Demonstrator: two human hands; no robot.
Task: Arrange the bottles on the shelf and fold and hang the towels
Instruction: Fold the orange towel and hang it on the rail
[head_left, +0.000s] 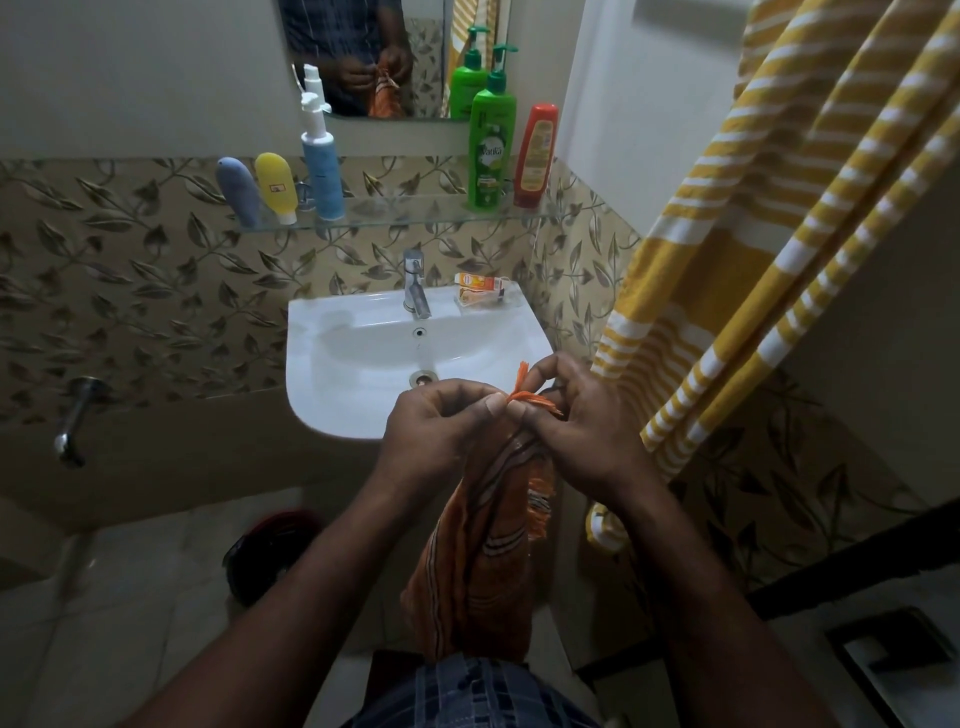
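Orange striped towel (478, 551) hanging bunched before sink; five bottles (491, 150) upright on glass shelf (395, 214).

Orange towel (478, 561) between both hands' fingers (493, 405)

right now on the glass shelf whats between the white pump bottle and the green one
Nothing: in the head view the glass shelf is bare between the white pump bottle and the green bottle.

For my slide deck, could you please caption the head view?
Both hands, left hand and right hand, pinch an orange towel's fringed edge over the sink; five bottles stand on the glass shelf.
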